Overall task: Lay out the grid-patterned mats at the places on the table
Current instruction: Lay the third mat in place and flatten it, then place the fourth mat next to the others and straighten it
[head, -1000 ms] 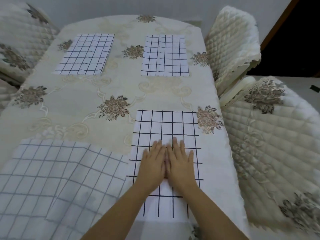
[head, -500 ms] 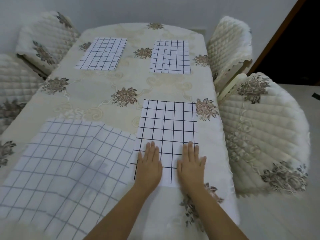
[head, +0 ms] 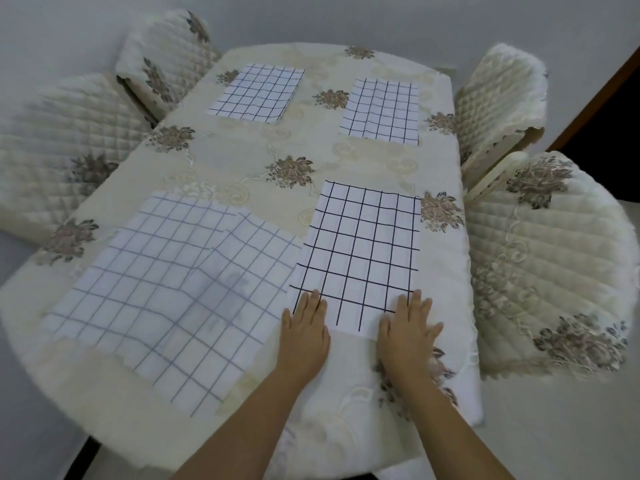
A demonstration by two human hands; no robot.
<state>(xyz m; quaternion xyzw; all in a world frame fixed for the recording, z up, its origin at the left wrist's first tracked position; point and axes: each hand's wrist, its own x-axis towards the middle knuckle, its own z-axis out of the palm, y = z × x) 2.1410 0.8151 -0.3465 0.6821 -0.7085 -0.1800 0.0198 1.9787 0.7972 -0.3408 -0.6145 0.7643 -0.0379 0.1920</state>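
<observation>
The fingers (head: 313, 301) of the left hand (head: 304, 327) lie straight and together, flat on the near left corner of the near-right mat (head: 363, 251), while the right hand (head: 407, 329) presses its near right corner, fingers slightly spread. Four grid mats lie on the desk (head: 221, 161): this one, a larger near-left mat (head: 166, 289) meeting its left edge, a far-left mat (head: 258, 93) and a far-right mat (head: 381, 110). Both forearms reach forward, palms down, hands apart.

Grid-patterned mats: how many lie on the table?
4: far-left mat, far-right mat, near-right mat with its near edge under left hand and right hand, near-left mat, possibly several overlapping.
</observation>
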